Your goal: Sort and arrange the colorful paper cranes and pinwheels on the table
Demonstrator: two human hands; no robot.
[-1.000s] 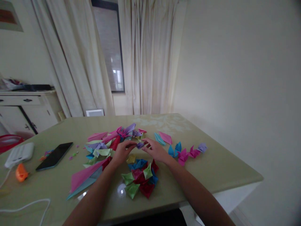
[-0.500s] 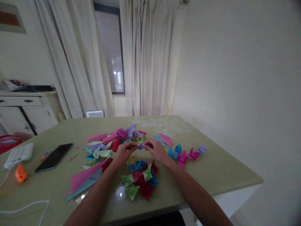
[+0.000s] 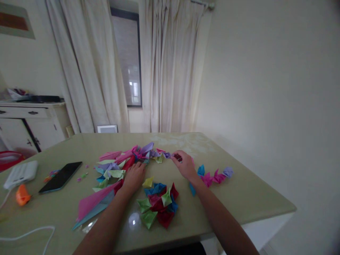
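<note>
My right hand (image 3: 184, 164) pinches the end of a small purple folded paper piece (image 3: 167, 155) just above the table. To its left, my left hand (image 3: 135, 174) rests with fingers stretched out at the edge of a heap of folded paper pieces (image 3: 115, 173) in pink, purple, green and blue. Its fingertips touch or nearly touch the heap, and it holds nothing that I can see. Between my forearms lies a cluster of red, green and blue folded paper pieces (image 3: 156, 204), with a yellow piece (image 3: 148, 182) behind it. Beyond my right wrist sits a row of pink, blue and purple pieces (image 3: 218, 176).
On the left of the table (image 3: 255, 198) lie a black phone (image 3: 61, 177), an orange object (image 3: 22, 195), a white box-like device (image 3: 21, 175) and a white cable (image 3: 29, 233). A wall (image 3: 278, 106) rises on the right, with curtains (image 3: 170, 71) behind.
My hands have moved apart. The left dropped leftward to the heap; the right moved right and slightly away, carrying the purple paper piece that both held before.
</note>
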